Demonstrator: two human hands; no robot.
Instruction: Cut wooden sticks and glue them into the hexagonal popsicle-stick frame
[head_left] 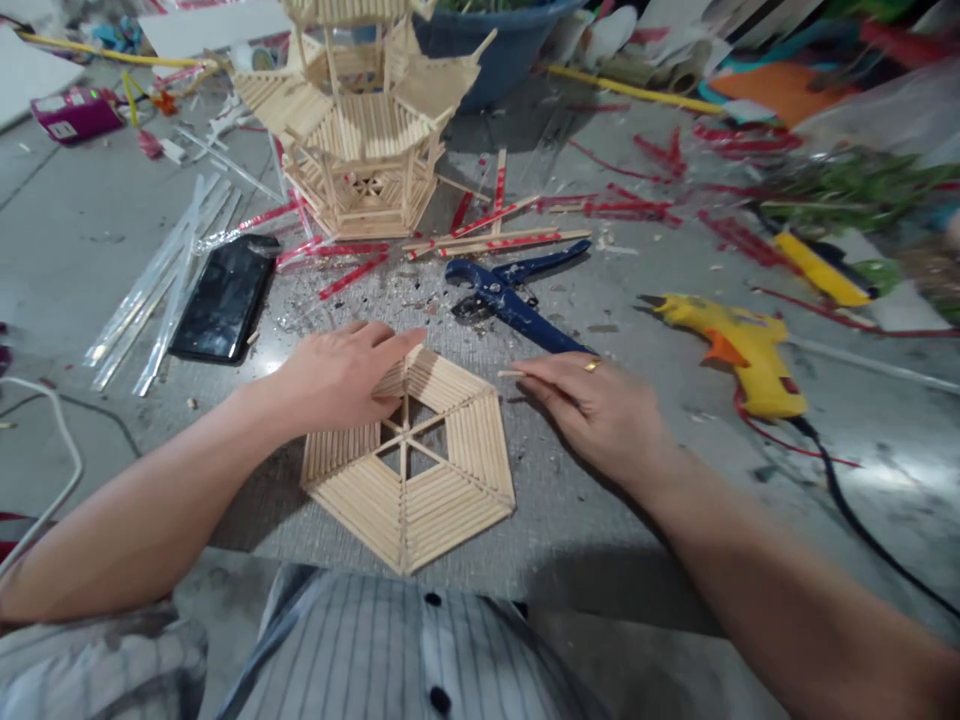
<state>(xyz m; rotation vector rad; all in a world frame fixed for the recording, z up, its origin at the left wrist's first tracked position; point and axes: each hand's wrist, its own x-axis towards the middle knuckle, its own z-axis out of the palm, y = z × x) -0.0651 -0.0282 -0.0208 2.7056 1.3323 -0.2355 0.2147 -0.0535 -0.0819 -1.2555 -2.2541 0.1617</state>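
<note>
A flat hexagonal panel of wooden sticks lies on the grey floor in front of me, with an open star-shaped centre. My left hand rests on its upper left part, fingers pressed together on the sticks. My right hand hovers just right of the panel, wearing a ring, and pinches a short thin wooden stick that points toward the panel's upper right edge.
A tall stick-built pagoda model stands behind. Blue cutting pliers, a yellow glue gun with black cord, a black phone, clear glue sticks and red-striped sticks lie around. A blue tub sits at the back.
</note>
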